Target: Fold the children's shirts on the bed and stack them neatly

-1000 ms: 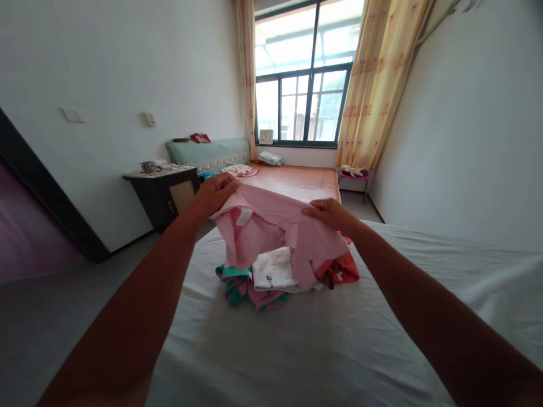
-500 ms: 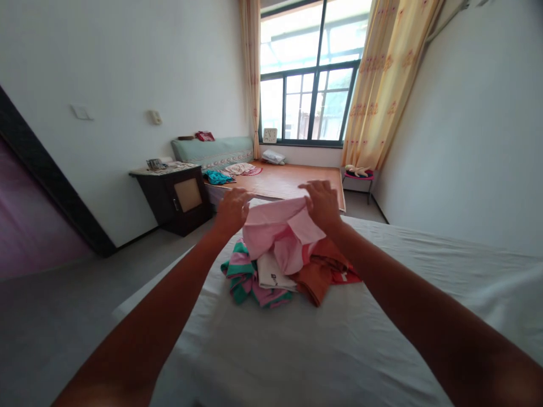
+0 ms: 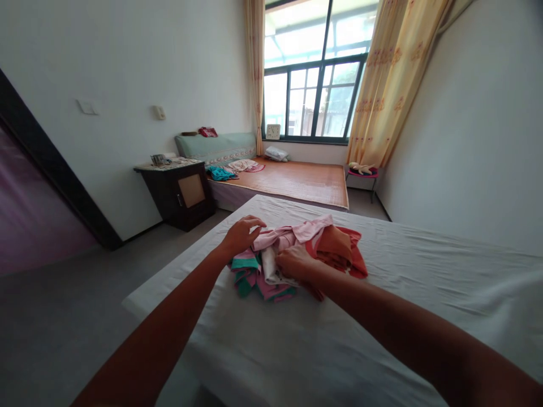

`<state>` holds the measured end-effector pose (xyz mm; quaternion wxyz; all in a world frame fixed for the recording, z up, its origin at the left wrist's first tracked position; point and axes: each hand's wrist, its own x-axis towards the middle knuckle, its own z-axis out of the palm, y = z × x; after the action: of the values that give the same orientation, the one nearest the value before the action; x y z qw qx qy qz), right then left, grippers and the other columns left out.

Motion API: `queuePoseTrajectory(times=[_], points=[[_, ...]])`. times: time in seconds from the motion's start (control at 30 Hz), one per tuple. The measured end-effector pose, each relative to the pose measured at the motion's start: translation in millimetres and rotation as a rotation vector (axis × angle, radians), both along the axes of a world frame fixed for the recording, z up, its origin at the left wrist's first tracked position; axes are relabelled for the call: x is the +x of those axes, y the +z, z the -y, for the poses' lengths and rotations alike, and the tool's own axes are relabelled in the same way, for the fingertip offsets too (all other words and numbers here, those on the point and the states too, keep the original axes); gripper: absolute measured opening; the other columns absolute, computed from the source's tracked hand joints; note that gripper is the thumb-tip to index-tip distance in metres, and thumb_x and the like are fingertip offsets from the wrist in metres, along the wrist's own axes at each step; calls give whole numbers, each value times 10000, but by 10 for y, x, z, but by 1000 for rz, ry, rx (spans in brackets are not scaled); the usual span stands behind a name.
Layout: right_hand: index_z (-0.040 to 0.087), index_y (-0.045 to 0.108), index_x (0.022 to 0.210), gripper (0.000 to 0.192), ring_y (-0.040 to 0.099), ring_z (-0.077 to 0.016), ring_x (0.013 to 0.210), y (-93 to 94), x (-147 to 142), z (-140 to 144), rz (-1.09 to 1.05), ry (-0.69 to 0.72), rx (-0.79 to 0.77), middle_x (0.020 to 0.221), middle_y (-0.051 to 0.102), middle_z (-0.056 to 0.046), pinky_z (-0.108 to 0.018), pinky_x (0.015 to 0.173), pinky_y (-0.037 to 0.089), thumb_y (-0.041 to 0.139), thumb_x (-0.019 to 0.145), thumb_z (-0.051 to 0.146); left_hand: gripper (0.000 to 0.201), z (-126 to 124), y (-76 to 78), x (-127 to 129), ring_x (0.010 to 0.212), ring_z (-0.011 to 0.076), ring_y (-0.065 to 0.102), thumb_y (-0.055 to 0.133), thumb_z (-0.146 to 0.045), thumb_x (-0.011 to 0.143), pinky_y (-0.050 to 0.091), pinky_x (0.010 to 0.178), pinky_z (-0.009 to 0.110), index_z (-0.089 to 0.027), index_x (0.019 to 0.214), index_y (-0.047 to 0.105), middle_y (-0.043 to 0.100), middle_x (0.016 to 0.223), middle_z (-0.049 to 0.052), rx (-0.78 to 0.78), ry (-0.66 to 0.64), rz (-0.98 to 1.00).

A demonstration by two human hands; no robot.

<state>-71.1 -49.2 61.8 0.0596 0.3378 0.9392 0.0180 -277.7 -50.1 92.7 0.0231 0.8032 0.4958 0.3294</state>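
Observation:
A heap of clothes lies on a white-sheeted bed [image 3: 271, 339]. On top is a crumpled pink garment [image 3: 311, 228], its left end beside my left hand [image 3: 242, 234]. The fingers of that hand are stretched forward and apart, close to the pink cloth. My right hand [image 3: 296, 262] is lower, at the front of the heap, its fingers curled on a bunched white garment [image 3: 269, 265]; the fingertips are partly hidden. A pink and green striped garment [image 3: 246, 274] sticks out at the left. Rust-brown cloth [image 3: 335, 249] and a red garment [image 3: 358, 254] lie to the right.
Beyond this bed is another bed with a brown mat [image 3: 297, 178], holding a turquoise cloth [image 3: 220, 173]. A dark bedside cabinet [image 3: 176, 192] stands at the left. Near the curtain [image 3: 382, 85] is a small stool [image 3: 362, 173]. A square clock [image 3: 274, 131] sits by the window.
The pink garment, held up between both hands before, now lies lower on the heap. My right hand has dropped down and left to the white garment; my left hand has lowered slightly.

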Motion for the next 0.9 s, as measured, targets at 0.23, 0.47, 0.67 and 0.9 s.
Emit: queuePoseTrajectory(times=[0.23, 0.47, 0.67, 0.9], points=[[199, 672, 808, 155, 614, -184, 730, 970, 220, -326, -556, -156, 126, 790, 693, -40, -266, 647, 428, 557, 723, 258, 290, 156, 72, -133, 961, 209, 619, 488, -289, 837, 474, 888, 349, -184, 1008, 697, 670, 1044, 80, -14, 117, 178], [180, 604, 708, 159, 587, -156, 649, 1496, 635, -739, -1014, -147, 68, 639, 612, -7, -248, 592, 451, 563, 753, 327, 308, 120, 170, -83, 917, 210, 632, 529, -349, 800, 509, 808, 316, -170, 985, 698, 692, 1010, 64, -34, 129, 400], [167, 586, 709, 81, 578, -147, 574, 1602, 778, -751, -1116, -198, 19, 595, 597, -13, -273, 580, 473, 605, 709, 246, 307, 63, 118, -83, 938, 214, 635, 534, -354, 789, 513, 803, 314, -166, 963, 702, 691, 1015, 81, -62, 116, 406], [177, 583, 692, 150, 517, -102, 497, 1832, 778, -707, -1199, -155, -58, 530, 530, 38, -246, 534, 472, 636, 721, 315, 317, 61, 127, -85, 923, 206, 642, 533, -346, 803, 506, 847, 323, -142, 986, 693, 695, 1011, 97, -22, 110, 502]])
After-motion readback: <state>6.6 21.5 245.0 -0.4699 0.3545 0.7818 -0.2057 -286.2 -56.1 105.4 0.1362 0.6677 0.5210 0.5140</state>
